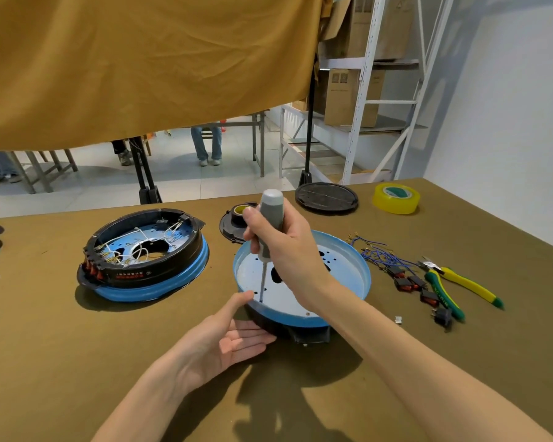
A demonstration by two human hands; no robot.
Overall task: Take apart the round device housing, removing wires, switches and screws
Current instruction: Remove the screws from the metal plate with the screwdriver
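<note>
A round housing (342, 291) with a blue rim and a pale perforated plate lies in front of me on the table. My right hand (288, 250) grips a grey-handled screwdriver (270, 218) held upright, its tip on the plate near the front left rim. My left hand (227, 339) steadies the housing's black side, thumb on the blue rim, fingers straight along the wall. Blue wires (375, 253) and several black and red switches (412, 285) lie loose to the right.
A second housing (144, 256), still wired, sits at the left. Yellow-green pliers (454, 285) lie at the right, a yellow tape roll (396, 198) and a black round lid (326, 196) at the back. A small white part (398, 319) lies near the switches.
</note>
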